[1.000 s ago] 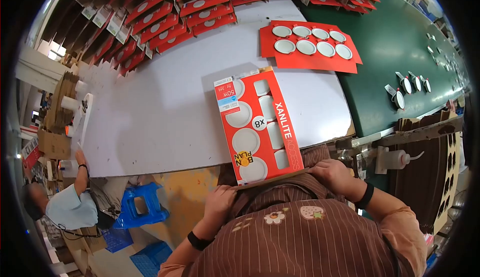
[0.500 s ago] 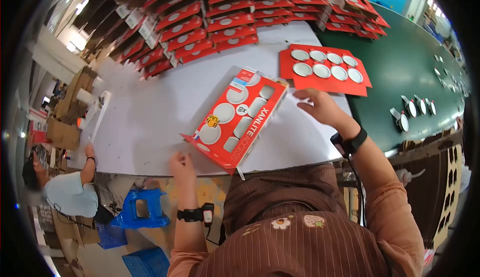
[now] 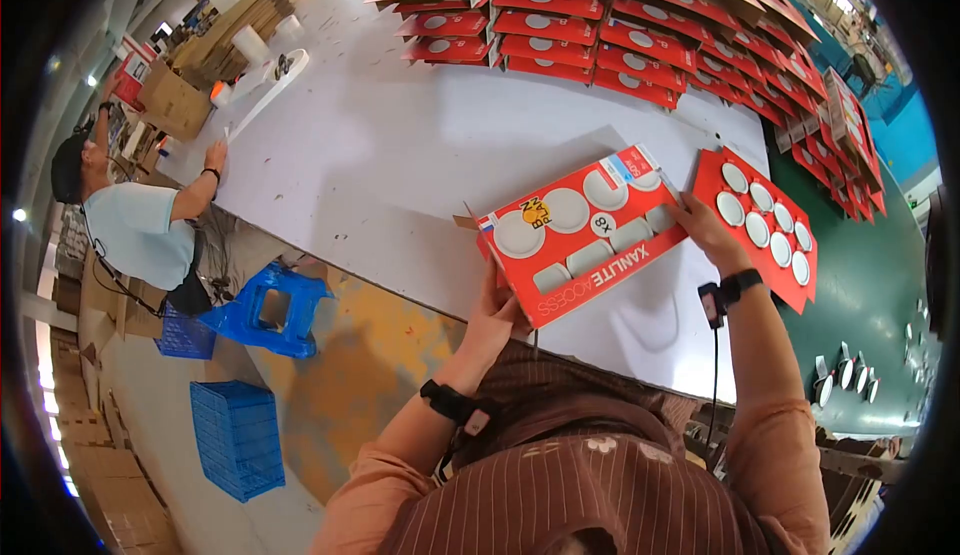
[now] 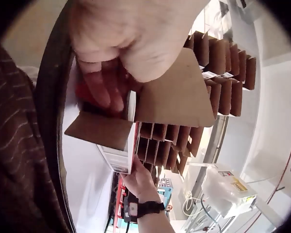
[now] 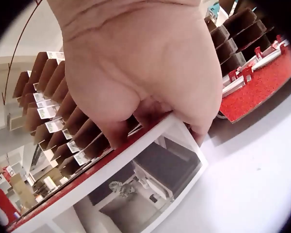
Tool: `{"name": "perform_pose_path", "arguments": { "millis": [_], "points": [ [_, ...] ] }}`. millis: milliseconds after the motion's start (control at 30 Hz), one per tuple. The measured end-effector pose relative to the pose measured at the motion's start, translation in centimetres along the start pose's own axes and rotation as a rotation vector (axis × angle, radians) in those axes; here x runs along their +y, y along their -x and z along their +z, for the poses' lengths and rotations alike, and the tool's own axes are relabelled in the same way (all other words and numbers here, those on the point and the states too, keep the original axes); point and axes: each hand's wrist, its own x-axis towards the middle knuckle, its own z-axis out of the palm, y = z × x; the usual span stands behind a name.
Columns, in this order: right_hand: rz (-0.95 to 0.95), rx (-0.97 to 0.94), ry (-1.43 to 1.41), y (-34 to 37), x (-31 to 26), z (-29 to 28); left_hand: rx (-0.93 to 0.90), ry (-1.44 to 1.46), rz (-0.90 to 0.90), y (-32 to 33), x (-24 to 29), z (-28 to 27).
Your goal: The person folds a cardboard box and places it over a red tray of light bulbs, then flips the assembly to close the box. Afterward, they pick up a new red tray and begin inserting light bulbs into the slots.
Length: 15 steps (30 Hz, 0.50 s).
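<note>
Both ends of carton (image 3: 590, 240) now gripped: left hand (image 3: 493, 320) curled at open-flap end, right hand (image 3: 712, 238) at other; looks steadied.

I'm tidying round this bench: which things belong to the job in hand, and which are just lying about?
Likely the job's:
red XANLITE box, gripped by left hand and right hand
red card with white discs
stacked red boxes

Apparently just about:
blue stool
tall blue crate
brown carton

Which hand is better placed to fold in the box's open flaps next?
Left, probably: the left hand is at the open end of the box, by the flaps, while the right hand grips the opposite end.
</note>
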Motion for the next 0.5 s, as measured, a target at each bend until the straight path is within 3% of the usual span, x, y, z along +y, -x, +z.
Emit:
{"name": "perform_pose_path", "arguments": {
  "millis": [100, 167, 233, 300, 433, 500],
  "points": [
    [0.039, -0.035, -0.064, 0.8, 0.4, 0.1, -0.072, 0.038, -0.083, 0.4, 1.6, -0.5],
    [-0.001, -0.041, -0.223, 1.3, 1.1, 0.6, -0.075, -0.007, -0.065, -0.1, 1.5, -1.2],
    [-0.008, -0.043, -0.209, 1.8, 1.1, 1.0, -0.076, -0.051, -0.044, -0.2, 0.8, -2.3],
    [0.0, -0.006, -0.164, 2.1, 1.1, 1.3, 0.133, -0.844, 0.177, -0.7, 0.5, -3.3],
    [0.035, -0.024, -0.366, 2.9, 1.2, 1.8, 0.228, -0.734, 0.163, -0.6, 1.9, -2.6],
    [0.04, -0.021, -0.403, 3.5, 0.7, 1.9, 0.218, -0.468, -0.15, -1.5, 2.1, -3.7]
  ]
}}
